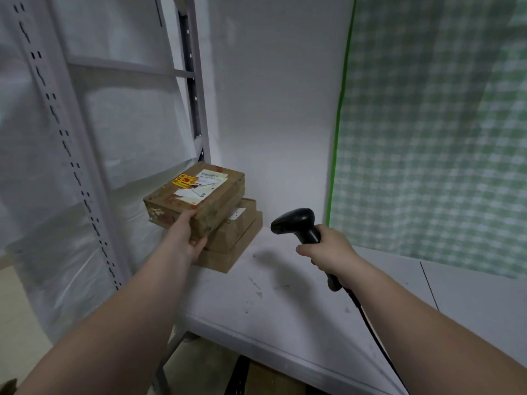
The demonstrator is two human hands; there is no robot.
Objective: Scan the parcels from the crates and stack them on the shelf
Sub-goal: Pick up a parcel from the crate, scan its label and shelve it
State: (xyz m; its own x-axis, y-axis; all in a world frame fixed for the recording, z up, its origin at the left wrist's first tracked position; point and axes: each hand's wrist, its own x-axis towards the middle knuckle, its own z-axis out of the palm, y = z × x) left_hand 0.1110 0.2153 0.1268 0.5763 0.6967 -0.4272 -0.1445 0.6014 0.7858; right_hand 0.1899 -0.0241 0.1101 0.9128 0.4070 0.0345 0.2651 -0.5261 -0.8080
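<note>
While the right hand (328, 249) grips a black pistol-shaped barcode scanner (296, 223) by its handle above the white shelf board (285, 303), the left hand (185, 238) clasps the near corner of a brown cardboard parcel with white and yellow labels (199, 192). It sits askew atop two flatter brown cardboard boxes (236, 238) by the wall, so the stacking step looks in hand. The next move likely calls for squaring it on the pile before letting go.

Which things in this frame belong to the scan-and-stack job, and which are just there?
Job: top parcel, gripped by left hand; parcels stacked under it; scanner in right hand; shelf board.
Just there: green checked curtain; plastic sheeting; green tape strip.
</note>
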